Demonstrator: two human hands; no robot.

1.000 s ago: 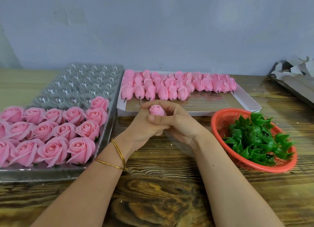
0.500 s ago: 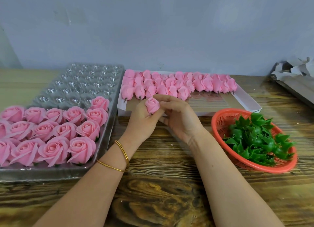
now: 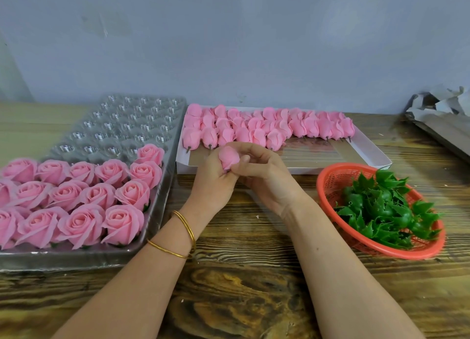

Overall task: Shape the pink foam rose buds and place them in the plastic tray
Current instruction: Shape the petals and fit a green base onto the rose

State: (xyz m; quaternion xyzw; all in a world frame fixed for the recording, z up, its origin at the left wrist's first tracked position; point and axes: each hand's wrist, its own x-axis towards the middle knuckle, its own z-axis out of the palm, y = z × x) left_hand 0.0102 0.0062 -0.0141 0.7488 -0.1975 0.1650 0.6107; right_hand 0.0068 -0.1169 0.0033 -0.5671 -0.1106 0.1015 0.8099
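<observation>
Mid-shaping: bud (image 3: 229, 157) pinched by left grip (image 3: 213, 183) and right grip (image 3: 264, 176), both curled round it, above tabletop (image 3: 241, 239) by box (image 3: 368, 158). Next, likely: spread petals gently, seat in empty tray (image 3: 114, 135) cell

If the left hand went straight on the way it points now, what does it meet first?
Probably the near wall of the white box, then the front row of unshaped buds inside. The left hand, gripping a bud together with the right hand, points away toward them. Its height over the wall is unclear.
</observation>
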